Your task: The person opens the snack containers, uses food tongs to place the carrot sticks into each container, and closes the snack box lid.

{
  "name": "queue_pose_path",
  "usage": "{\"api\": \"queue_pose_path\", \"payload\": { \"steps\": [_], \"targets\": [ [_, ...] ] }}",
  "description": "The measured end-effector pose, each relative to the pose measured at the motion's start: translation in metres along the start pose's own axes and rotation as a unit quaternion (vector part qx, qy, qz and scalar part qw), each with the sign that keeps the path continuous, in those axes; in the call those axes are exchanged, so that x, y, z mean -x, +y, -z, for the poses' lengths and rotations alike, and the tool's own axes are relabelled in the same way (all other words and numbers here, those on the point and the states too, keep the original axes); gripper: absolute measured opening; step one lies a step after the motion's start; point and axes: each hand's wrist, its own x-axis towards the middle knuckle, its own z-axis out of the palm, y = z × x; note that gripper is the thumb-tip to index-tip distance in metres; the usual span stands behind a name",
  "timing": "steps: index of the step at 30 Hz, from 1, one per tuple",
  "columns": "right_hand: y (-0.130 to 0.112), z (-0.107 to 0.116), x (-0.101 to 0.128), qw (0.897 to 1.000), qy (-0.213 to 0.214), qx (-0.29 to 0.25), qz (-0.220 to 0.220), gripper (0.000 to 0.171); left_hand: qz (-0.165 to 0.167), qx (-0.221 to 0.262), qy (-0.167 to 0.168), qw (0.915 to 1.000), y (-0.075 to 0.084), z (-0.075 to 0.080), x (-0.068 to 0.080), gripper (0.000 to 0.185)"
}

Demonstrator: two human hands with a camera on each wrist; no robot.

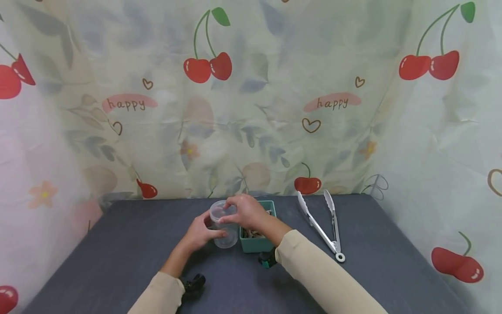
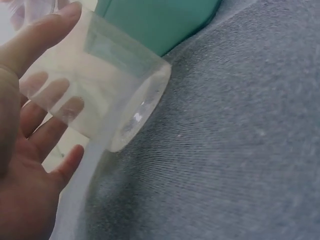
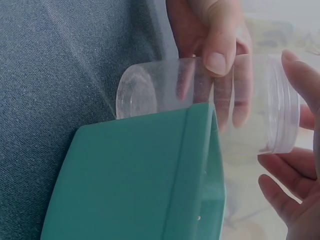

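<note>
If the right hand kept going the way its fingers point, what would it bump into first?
The right hand points left and already rests on the lid of the clear jar. Beyond that, probably the left hand; depth is unclear.

From the head view, the right hand [image 1: 245,211] covers the lid of the clear jar [image 1: 223,229], so the seam between them cannot be made out. At three o'clock of the jar, the teal bin [image 1: 256,244] holds pale bits too small to name, half hidden under the wrist. In the left wrist view the left hand [image 2: 30,165] runs off the nine o'clock edge. The right wrist view cuts the bin at six o'clock.
</note>
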Motion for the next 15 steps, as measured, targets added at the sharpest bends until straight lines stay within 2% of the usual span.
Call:
{"api": "queue_pose_path", "payload": {
  "steps": [4, 7, 11, 15],
  "targets": [
    [0.0037, 0.0013, 0.0007, 1.0, -0.001, -0.02, -0.005, 0.043, -0.02, 0.0, -0.021, 0.9996, 0.0008, 0.001, -0.003, 0.064],
    [0.0047, -0.0008, 0.0009, 0.999, -0.006, -0.036, -0.004, 0.044, -0.02, 0.01, -0.031, 0.9993, 0.0, 0.0023, -0.001, 0.065],
    [0.0043, -0.0026, 0.0011, 0.999, -0.012, -0.048, 0.012, 0.043, -0.014, 0.024, -0.034, 0.999, -0.0018, 0.0043, 0.0026, 0.065],
    [0.0061, 0.0029, 0.0016, 0.998, -0.009, -0.041, 0.037, 0.039, -0.023, 0.018, -0.041, 0.9988, 0.0, 0.0055, 0.0, 0.064]
  ]
}}
